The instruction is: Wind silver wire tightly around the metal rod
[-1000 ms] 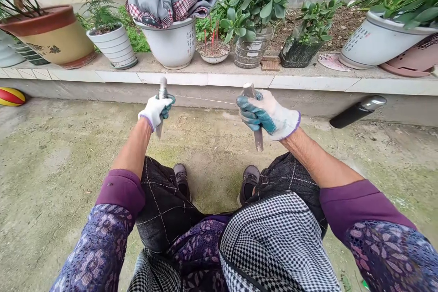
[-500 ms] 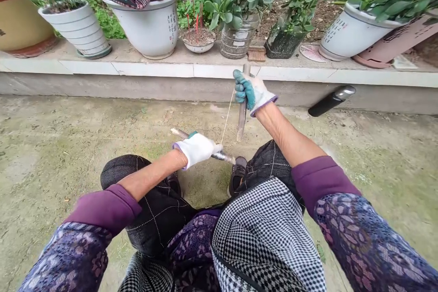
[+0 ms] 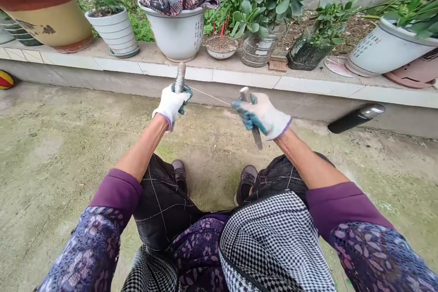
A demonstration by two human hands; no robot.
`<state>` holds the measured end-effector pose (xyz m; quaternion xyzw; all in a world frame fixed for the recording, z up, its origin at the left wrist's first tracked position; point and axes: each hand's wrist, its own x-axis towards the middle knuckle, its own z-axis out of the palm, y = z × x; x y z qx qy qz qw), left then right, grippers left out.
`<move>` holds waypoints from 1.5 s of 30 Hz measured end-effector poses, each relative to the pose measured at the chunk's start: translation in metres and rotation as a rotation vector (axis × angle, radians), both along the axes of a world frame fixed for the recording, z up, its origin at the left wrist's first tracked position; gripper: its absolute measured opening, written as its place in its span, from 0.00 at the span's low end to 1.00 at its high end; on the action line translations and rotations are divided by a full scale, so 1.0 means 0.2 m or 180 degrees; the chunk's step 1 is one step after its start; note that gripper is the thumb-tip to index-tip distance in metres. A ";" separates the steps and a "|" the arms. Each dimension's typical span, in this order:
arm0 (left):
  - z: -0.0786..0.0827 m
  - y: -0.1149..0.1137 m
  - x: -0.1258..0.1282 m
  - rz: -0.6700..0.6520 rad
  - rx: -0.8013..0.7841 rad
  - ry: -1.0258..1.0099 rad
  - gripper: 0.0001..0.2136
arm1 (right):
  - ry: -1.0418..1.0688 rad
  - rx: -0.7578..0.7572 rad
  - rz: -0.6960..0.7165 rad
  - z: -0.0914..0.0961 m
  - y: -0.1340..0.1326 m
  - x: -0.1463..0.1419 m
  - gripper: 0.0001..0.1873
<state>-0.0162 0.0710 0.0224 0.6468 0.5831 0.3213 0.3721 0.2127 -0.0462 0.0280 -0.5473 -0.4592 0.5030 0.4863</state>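
I sit with both gloved hands raised in front of my knees. My left hand (image 3: pixel 170 105) is closed around an upright metal rod (image 3: pixel 179 78) whose top is wound with thin thread. My right hand (image 3: pixel 263 115) grips a second metal rod (image 3: pixel 256 138) that slants down below the fist. A thin pale thread (image 3: pixel 209 95) runs taut between the two rods. Both gloves are white with teal palms.
A tiled ledge (image 3: pixel 301 84) ahead carries several potted plants, a white pot (image 3: pixel 178 34) draped with clothes and a small brush (image 3: pixel 277 63). A dark flask (image 3: pixel 356 118) leans against the ledge at right. A striped ball (image 3: pixel 5 80) lies far left. Concrete ground surrounds my shoes (image 3: pixel 247 179).
My left hand has risen from near my knee and swung its rod from lying sideways to upright. The thread, slanting before, now runs nearly level between the rods.
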 end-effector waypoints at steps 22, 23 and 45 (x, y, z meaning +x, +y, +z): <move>-0.07 -0.31 0.17 -0.1234 0.0661 0.0044 0.14 | 0.1041 -0.0260 0.0123 -0.10 0.11 0.14 0.20; -0.08 -0.29 0.18 -0.1046 0.0482 -0.0239 0.14 | 0.0959 -0.0242 0.0162 -0.09 0.10 0.11 0.20; -0.09 -0.09 0.20 -0.1016 -0.0751 -0.1190 0.21 | 0.0937 -0.0034 -0.0197 -0.08 0.06 0.00 0.19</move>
